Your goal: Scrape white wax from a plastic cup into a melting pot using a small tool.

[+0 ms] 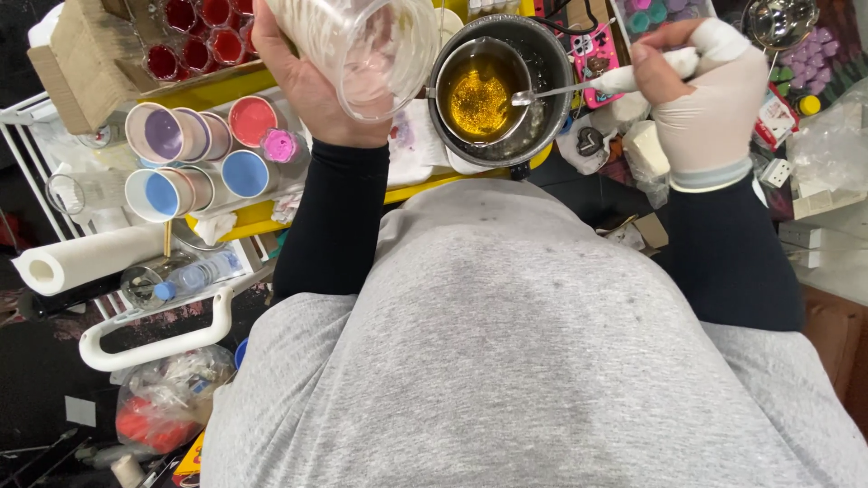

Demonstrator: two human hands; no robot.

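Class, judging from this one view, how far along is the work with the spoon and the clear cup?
Done: the small pot already holds golden, glittery liquid, and coloured cups stand filled nearby. In hand: the gloved right hand dips a spoon into that liquid; the left hand tilts a clear cup. Left: that cup looks empty.

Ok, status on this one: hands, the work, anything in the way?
Left hand holds clear cup, tilted. Gloved right hand holds spoon, bowl in gold glittery liquid inside metal pot. Nothing between them.
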